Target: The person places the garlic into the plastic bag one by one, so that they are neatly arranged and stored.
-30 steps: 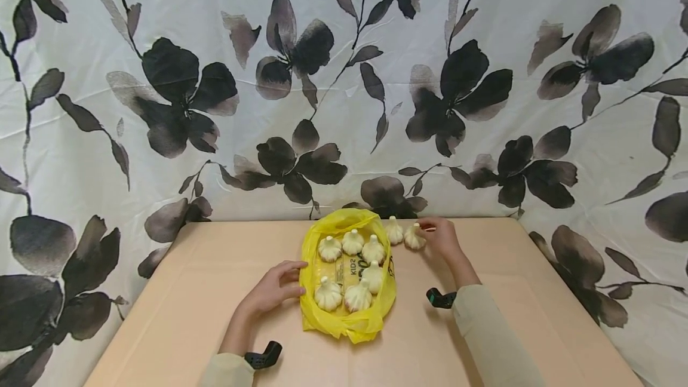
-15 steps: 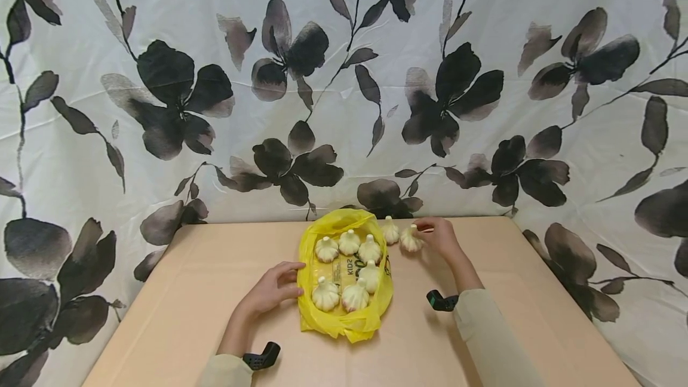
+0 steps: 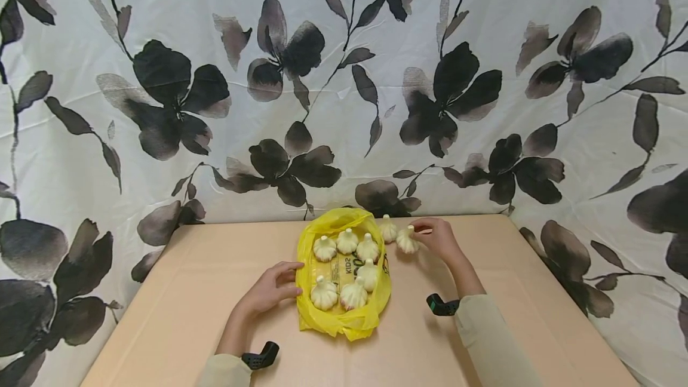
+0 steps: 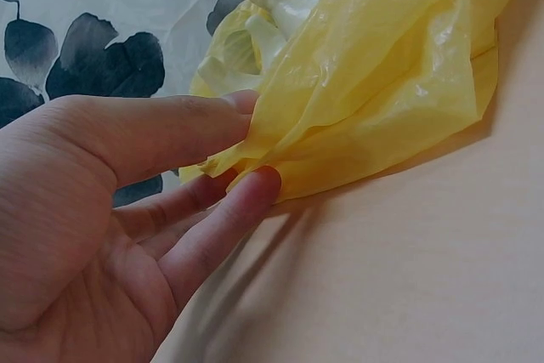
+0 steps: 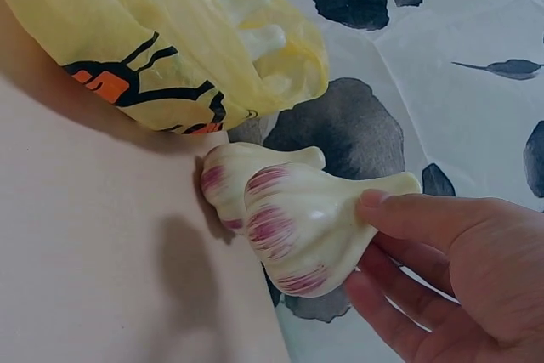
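Observation:
A yellow plastic bag lies open-mouthed on the table, with several garlic bulbs inside on its printed bottom. My left hand pinches the bag's left side; in the left wrist view the thumb is above a fold of the yellow plastic and the fingers are below. To the right of the bag, my right hand holds a purple-streaked garlic bulb by its neck, between thumb and fingers. Another garlic bulb sits just left of it, beside the bag's far right edge.
The table has a plain beige cover. Behind its far edge hangs a white cloth with dark flower prints. Black devices are worn at both wrists, below light sleeves.
The garlic bulb in the right hand has shifted slightly left and nearer the person. The left hand keeps its place at the bag, and the whole head view has drifted a little.

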Available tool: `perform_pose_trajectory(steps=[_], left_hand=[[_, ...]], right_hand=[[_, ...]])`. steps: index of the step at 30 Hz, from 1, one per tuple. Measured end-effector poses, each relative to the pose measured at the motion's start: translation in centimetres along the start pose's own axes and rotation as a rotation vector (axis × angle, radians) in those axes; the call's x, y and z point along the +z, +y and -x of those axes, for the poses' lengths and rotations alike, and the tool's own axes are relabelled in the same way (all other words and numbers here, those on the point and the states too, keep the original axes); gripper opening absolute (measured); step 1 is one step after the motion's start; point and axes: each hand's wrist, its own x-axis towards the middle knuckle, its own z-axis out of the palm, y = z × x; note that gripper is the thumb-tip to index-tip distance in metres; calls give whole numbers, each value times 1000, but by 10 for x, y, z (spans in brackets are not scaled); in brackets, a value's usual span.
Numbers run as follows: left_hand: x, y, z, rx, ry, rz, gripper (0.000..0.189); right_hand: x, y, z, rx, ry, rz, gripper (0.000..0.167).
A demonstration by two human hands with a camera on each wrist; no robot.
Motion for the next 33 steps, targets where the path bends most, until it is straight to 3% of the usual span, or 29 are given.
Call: perform_pose_trajectory(steps=[33], left_hand=[[0,2,1,1,-8,6,58]], right_hand=[[7,-44,12,-64,-71,-40,22]])
